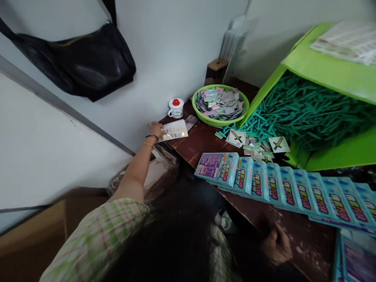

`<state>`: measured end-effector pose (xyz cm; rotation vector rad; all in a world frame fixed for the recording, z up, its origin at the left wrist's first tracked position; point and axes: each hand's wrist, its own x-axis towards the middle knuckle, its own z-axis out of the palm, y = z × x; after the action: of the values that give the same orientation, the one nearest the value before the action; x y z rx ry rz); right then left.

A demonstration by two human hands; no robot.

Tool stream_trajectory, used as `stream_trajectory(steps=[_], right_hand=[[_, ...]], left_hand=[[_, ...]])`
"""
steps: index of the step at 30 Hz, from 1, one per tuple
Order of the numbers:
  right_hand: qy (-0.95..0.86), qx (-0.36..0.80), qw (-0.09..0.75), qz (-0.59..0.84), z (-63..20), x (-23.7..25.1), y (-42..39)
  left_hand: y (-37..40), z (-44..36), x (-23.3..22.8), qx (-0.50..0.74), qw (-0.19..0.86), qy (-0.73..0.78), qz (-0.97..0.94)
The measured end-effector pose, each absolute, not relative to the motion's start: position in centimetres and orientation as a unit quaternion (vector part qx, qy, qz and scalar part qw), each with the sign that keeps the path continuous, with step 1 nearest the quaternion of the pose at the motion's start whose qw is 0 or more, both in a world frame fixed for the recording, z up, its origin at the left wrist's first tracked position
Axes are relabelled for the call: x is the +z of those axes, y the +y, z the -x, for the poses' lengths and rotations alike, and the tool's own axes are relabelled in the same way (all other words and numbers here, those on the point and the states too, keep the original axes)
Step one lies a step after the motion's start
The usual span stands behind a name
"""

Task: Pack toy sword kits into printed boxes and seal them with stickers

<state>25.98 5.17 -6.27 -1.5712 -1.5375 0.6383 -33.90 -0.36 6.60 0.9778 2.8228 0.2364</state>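
My left hand [155, 129] reaches out to the far left corner of the dark wooden table [202, 141] and rests on the edge of a shiny white sticker sheet [175, 130]. It wears two bracelets at the wrist. My right hand [274, 244] is down at the table's near edge, fingers curled, partly hidden by dark hair. A long overlapping row of blue printed cards [282, 192] runs across the table between the two hands.
A white mug with a red lid [176, 107] and a phone [191, 121] sit by the wall. A green bowl of small packets [220, 105], a green bin of teal toy swords [308, 113], a black bag [85, 62] on the wall.
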Motion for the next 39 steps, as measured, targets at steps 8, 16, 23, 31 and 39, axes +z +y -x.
stream_trajectory(steps=[8,16,23,31,39], right_hand=[[-0.564,0.16,0.537,0.607,-23.6,1.1,6.1],[-0.864,0.135,0.417,0.246,-19.8,14.8,1.6],[-0.615,0.305,0.496,0.532,-28.3,10.3,0.2],[-0.396,0.357,0.554,0.64,-33.0,5.3,-3.5],[-0.429,0.339,0.506,0.666,-34.0,2.1,-4.5]], left_hand=[[-6.4,29.1,13.2,0.129,-0.12,0.89,-0.421],[-4.1,9.0,17.4,0.135,-0.012,0.484,-0.865],[0.9,3.7,13.6,0.241,0.308,0.456,-0.799],[1.4,-3.9,5.6,0.447,0.599,0.464,-0.476],[0.5,-5.3,5.3,0.533,0.466,0.477,-0.521]])
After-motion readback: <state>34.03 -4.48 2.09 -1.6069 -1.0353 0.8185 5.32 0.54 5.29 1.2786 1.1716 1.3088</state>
